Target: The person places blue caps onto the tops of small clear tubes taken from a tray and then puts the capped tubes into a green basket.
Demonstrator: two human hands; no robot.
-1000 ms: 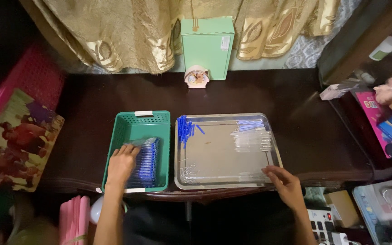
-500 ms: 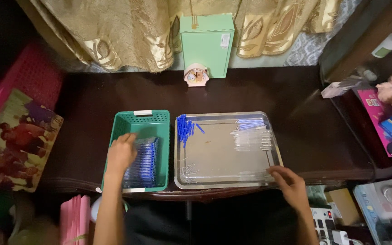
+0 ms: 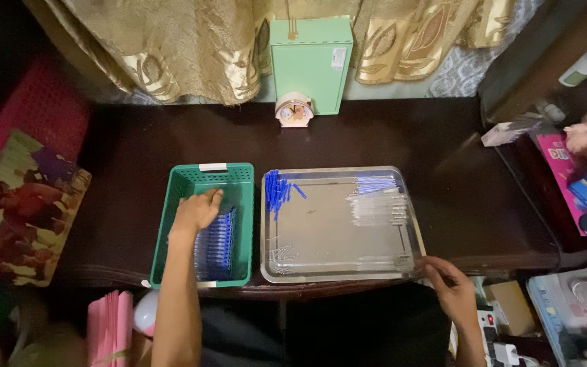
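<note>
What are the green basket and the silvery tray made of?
The basket looks like moulded plastic: matte, even green, walls pierced with small holes. The tray seems to be metal, likely steel: grey, shiny, rolled rim catching light. The left hand reaches into the basket; the right hand touches the tray's corner.

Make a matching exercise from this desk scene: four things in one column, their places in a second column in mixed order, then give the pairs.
Things:
1. left hand
2. right hand
3. small round pink clock
4. loose bunch of blue pen parts

Places:
A. at the near right corner of the shiny metal tray
B. at the far left corner of the metal tray
C. inside the green plastic basket, over the assembled blue pens
D. on the dark wooden desk, before the mint green box

Pairs: 1-C, 2-A, 3-D, 4-B
</note>
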